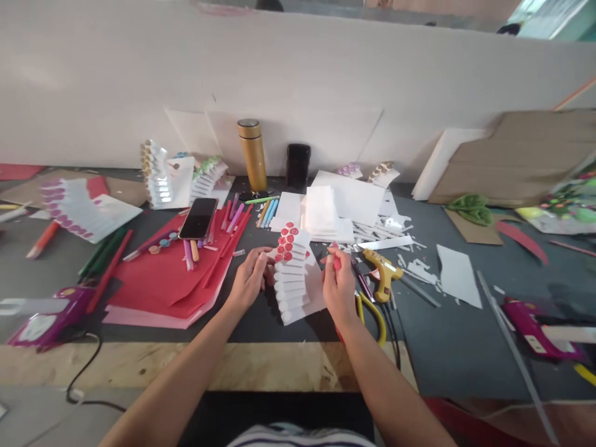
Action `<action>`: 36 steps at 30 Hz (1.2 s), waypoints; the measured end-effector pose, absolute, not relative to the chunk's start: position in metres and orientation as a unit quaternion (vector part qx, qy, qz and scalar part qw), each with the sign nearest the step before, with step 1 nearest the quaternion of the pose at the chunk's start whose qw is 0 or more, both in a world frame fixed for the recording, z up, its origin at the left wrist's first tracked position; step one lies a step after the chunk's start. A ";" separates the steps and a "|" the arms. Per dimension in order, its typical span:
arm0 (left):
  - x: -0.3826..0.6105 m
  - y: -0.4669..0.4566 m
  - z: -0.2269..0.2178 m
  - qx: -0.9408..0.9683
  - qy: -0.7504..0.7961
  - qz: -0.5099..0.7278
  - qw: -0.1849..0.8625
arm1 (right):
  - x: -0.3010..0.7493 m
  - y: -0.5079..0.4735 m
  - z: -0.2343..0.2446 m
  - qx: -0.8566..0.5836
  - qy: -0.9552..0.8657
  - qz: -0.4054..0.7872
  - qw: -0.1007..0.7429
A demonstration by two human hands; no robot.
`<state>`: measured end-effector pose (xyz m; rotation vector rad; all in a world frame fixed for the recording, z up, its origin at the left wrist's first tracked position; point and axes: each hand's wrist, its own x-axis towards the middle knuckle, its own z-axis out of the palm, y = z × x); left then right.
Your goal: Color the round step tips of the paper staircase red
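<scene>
A white stepped paper piece (292, 279) lies on the dark mat in front of me, several red dots stuck on its upper steps. My left hand (250, 277) rests against its left edge, fingers curled on the paper. My right hand (338, 285) sits at its right side, fingers closed round a red marker (336, 259) that points up. Yellow-handled scissors (372, 313) lie just under my right wrist.
A yellow glue gun (382, 271) lies right of my hand, amid white paper scraps. Red paper sheets (172, 273) with a phone (198, 218) and markers lie to the left. A gold flask (252, 155) stands at the back wall. Purple glue guns sit at both sides.
</scene>
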<state>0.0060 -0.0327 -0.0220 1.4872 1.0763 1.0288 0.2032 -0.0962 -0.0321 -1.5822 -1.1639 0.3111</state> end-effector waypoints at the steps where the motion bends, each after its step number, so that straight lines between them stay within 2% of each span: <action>1: 0.006 -0.033 -0.022 0.615 0.442 0.427 0.494 | 0.203 -0.096 -0.032 -0.666 -0.491 0.131 0.546; 9: 0.003 -0.029 -0.024 0.609 0.394 0.436 0.532 | 0.207 -0.091 -0.036 -0.690 -0.479 0.070 0.538; 19: 0.001 -0.024 -0.031 0.572 0.370 0.445 0.582 | 0.210 -0.092 -0.037 -0.703 -0.485 0.082 0.513; 36: 0.004 -0.021 -0.029 0.586 0.384 0.443 0.560 | 0.209 -0.093 -0.034 -0.705 -0.480 0.101 0.512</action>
